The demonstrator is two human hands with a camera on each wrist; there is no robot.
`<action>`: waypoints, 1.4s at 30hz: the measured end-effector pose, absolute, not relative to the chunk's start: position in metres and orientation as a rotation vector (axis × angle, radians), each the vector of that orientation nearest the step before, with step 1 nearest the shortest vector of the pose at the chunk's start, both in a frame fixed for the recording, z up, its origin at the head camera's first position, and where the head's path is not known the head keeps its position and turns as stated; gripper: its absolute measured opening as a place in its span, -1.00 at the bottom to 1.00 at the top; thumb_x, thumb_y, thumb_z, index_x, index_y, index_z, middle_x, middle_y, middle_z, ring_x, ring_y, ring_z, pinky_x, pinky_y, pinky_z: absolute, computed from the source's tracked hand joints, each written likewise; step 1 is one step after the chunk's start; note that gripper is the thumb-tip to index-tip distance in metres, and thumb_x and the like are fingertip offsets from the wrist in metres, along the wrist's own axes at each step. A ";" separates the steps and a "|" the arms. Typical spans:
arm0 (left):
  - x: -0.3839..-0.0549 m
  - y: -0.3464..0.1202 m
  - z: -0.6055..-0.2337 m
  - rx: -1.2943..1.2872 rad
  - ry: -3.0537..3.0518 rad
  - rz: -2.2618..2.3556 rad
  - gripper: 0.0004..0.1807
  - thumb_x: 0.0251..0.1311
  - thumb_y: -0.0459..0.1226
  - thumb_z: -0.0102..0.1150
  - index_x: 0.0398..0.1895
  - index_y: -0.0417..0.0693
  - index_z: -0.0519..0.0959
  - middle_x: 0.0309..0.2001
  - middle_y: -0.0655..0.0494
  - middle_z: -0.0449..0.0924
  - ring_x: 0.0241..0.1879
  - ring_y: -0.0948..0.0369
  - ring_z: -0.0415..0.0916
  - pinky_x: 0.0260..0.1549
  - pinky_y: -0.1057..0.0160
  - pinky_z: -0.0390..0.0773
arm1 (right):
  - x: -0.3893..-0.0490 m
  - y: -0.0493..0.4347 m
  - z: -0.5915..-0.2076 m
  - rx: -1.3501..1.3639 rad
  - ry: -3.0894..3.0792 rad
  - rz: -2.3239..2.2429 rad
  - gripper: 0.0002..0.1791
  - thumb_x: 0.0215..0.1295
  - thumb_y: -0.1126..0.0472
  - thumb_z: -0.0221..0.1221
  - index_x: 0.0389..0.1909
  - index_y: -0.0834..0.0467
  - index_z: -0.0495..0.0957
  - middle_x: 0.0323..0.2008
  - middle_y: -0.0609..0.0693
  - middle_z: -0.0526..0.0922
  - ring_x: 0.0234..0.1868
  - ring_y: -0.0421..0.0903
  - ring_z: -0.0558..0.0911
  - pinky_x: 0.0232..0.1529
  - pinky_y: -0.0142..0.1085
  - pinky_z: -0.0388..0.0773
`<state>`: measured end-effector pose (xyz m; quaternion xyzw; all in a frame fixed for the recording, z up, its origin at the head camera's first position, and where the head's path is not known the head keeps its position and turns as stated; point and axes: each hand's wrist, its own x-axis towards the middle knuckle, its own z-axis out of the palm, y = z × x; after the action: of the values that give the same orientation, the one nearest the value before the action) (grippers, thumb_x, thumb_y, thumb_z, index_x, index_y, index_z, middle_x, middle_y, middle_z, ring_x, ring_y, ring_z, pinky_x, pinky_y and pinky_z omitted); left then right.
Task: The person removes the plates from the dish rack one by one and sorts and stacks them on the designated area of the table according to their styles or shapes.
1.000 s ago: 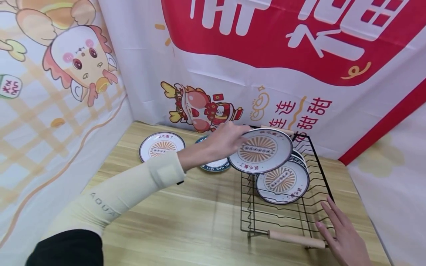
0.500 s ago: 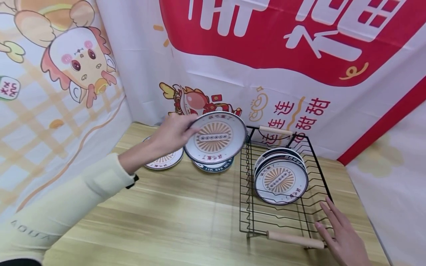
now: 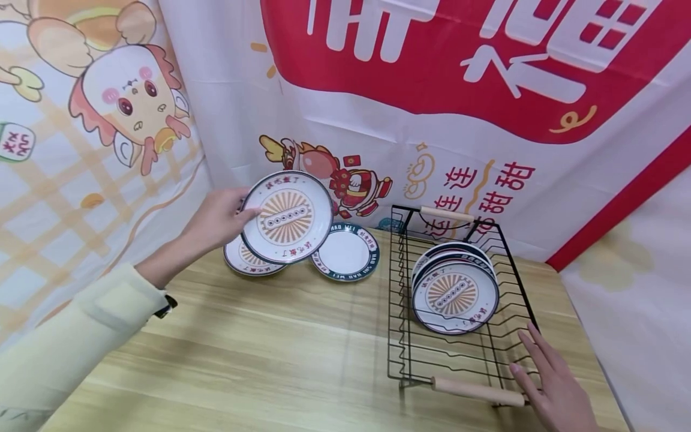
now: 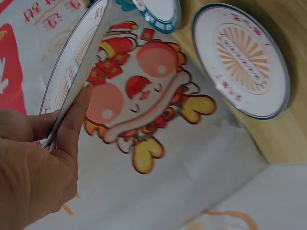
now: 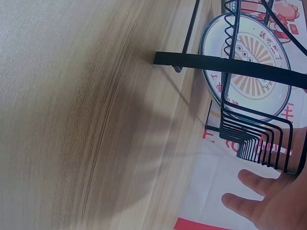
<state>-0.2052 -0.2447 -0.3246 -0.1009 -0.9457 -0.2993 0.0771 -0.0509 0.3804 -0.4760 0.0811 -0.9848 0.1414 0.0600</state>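
Note:
My left hand [image 3: 216, 221] pinches the rim of a white plate [image 3: 287, 217] with an orange sunburst print, thumb on its face. It holds the plate raised and tilted, partly covering a similar plate [image 3: 249, 263] on the table. The left wrist view shows the held plate [image 4: 72, 72] edge-on between thumb and fingers. Beside it lies a plate with a dark green lettered rim [image 3: 345, 252]. Several plates [image 3: 456, 298] stand leaning together in a black wire dish rack [image 3: 398, 377]. My right hand [image 3: 558, 381], fingers extended, touches the rack's near right corner.
Wooden handles sit at the rack's near end [image 3: 477, 391] and far end [image 3: 447, 213]. The rack stands on a wood-grain table [image 3: 259, 354]. Printed cloth [image 3: 345, 102] hangs behind the table and along both sides.
My left hand has carried the plate leftward from over the rack, past the green-rimmed plate, to above the left plate. The right hand stays at the rack corner.

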 end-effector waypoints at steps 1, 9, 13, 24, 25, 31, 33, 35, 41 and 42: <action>-0.207 -0.250 -0.328 -0.268 -2.844 -0.904 -0.77 0.47 -0.29 0.27 -0.03 -0.34 0.64 -0.33 -0.19 0.70 -0.38 0.01 0.61 -0.41 0.16 0.55 | -0.051 0.380 -0.476 0.245 -2.981 0.428 -0.24 0.54 -0.05 0.20 0.59 0.24 0.26 0.66 0.19 0.11 0.39 0.47 0.36 -0.01 0.53 0.45; -0.216 -0.292 -0.360 -0.005 -2.913 -1.080 -0.57 0.50 -0.26 0.21 0.18 -0.52 0.53 -0.07 -0.45 0.70 -0.28 0.00 0.69 -0.47 0.26 0.63 | -0.051 0.377 -0.475 0.257 -2.966 0.425 -0.25 0.53 -0.04 0.21 0.57 0.25 0.29 0.64 0.21 0.14 0.39 0.47 0.36 -0.01 0.53 0.46; -0.218 -0.307 -0.376 0.115 -2.911 -1.243 -0.49 0.51 -0.29 0.18 0.27 -0.62 0.42 -0.04 -0.50 0.67 -0.36 0.12 0.70 -0.46 0.26 0.70 | -0.051 0.377 -0.475 0.247 -2.963 0.425 -0.24 0.53 -0.05 0.21 0.57 0.25 0.28 0.64 0.21 0.15 0.40 0.46 0.36 -0.01 0.52 0.47; -0.225 -0.331 -0.418 0.336 -2.885 -1.528 -0.48 0.50 -0.34 0.17 0.27 -0.68 0.39 -0.30 -0.16 0.72 -0.49 0.23 0.65 -0.50 0.28 0.70 | -0.050 0.377 -0.474 0.220 -2.986 0.430 -0.22 0.54 -0.08 0.19 0.61 0.21 0.24 0.67 0.17 0.09 0.40 0.47 0.35 -0.05 0.55 0.46; -0.225 -0.333 -0.421 0.351 -2.892 -1.536 -0.48 0.50 -0.33 0.17 0.27 -0.67 0.38 -0.33 -0.10 0.71 -0.48 0.22 0.66 -0.50 0.29 0.69 | -0.050 0.377 -0.474 0.214 -2.992 0.431 -0.22 0.55 -0.08 0.18 0.62 0.20 0.23 0.68 0.16 0.07 0.41 0.47 0.34 -0.05 0.55 0.46; -0.227 -0.335 -0.440 0.412 -2.911 -1.628 -0.49 0.54 -0.31 0.14 0.29 -0.63 0.37 -0.41 0.06 0.68 -0.49 0.25 0.64 -0.48 0.31 0.68 | -0.050 0.376 -0.472 0.211 -2.990 0.432 -0.23 0.54 -0.09 0.19 0.60 0.21 0.26 0.68 0.14 0.08 0.43 0.46 0.34 -0.06 0.55 0.46; -0.228 -0.335 -0.446 0.423 -2.914 -1.654 -0.50 0.54 -0.31 0.13 0.29 -0.63 0.38 -0.44 0.09 0.68 -0.49 0.25 0.63 -0.48 0.31 0.68 | -0.049 0.376 -0.472 0.217 -2.983 0.435 -0.24 0.53 -0.08 0.20 0.59 0.21 0.27 0.68 0.14 0.09 0.43 0.45 0.34 -0.06 0.55 0.46; -0.228 -0.335 -0.450 0.428 -2.911 -1.685 -0.50 0.55 -0.31 0.12 0.30 -0.63 0.37 -0.44 0.10 0.68 -0.49 0.25 0.63 -0.47 0.30 0.69 | -0.049 0.375 -0.472 0.222 -2.977 0.437 -0.24 0.53 -0.07 0.21 0.59 0.21 0.27 0.68 0.14 0.09 0.44 0.44 0.33 -0.07 0.55 0.46; -0.233 -0.333 -0.460 0.432 -2.882 -1.776 -0.47 0.56 -0.33 0.09 0.35 -0.65 0.31 -0.42 0.09 0.68 -0.51 0.29 0.62 -0.40 0.29 0.74 | -0.049 0.375 -0.473 0.231 -2.963 0.444 -0.24 0.52 -0.06 0.22 0.59 0.20 0.27 0.68 0.12 0.10 0.45 0.43 0.32 -0.05 0.55 0.45; -0.233 -0.333 -0.461 0.434 -2.876 -1.791 -0.46 0.56 -0.33 0.09 0.36 -0.65 0.30 -0.42 0.09 0.68 -0.52 0.30 0.62 -0.40 0.29 0.74 | -0.049 0.375 -0.474 0.234 -2.960 0.445 -0.24 0.52 -0.06 0.22 0.59 0.20 0.28 0.68 0.12 0.10 0.45 0.43 0.32 -0.05 0.55 0.45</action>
<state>-0.2334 -0.3327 -0.4613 0.1258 -0.8340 -0.5194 -0.1368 -0.0493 0.3751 -0.4735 0.0776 -0.9835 0.1477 0.0696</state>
